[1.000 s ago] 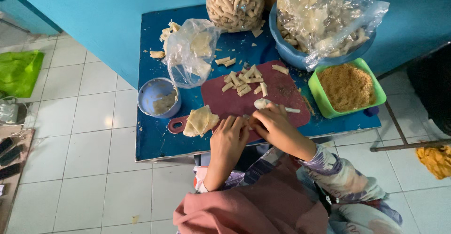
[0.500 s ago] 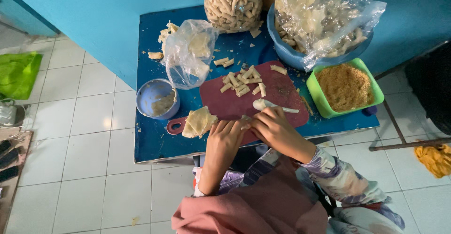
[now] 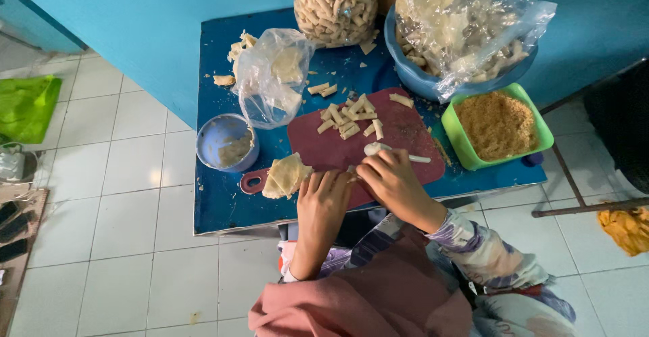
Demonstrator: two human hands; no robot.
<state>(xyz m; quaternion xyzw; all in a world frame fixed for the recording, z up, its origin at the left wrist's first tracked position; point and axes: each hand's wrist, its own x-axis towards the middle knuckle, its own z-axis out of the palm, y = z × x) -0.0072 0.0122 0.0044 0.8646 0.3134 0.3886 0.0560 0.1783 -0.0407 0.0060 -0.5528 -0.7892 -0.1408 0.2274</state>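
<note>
**Both hands meet on a small roll at the board's near edge**

The blue table (image 3: 223, 208) carries everything, and the dark red cutting board (image 3: 405, 144) lies across its near middle, handle toward the near-left. Along the far edge stand a tall bag of rolls (image 3: 334, 6) and a blue basin (image 3: 405, 73) lined with a plastic bag of pieces; a green tub of crumbs (image 3: 497, 127) sits at the right edge, and a small blue bowl (image 3: 226, 144) near the left edge. A loose clear bag (image 3: 270, 80) slumps between bowl and basin.

On the board, cut rolls (image 3: 348, 117) lie clustered at its far side, well apart from the hands. A stack of wrappers (image 3: 287, 175) rests on the board's handle end, just beside the left hand (image 3: 324, 198). A white spoon (image 3: 389, 151) lies crosswise just beyond the right hand (image 3: 392, 181).

The piece being worked (image 3: 351, 173) is at the board's near edge, directly between the two hands. Its long axis seems to run left to right, though the fingers cover most of it. Both hands curl closed on it, fingertips meeting, neither clearly nearer.
</note>
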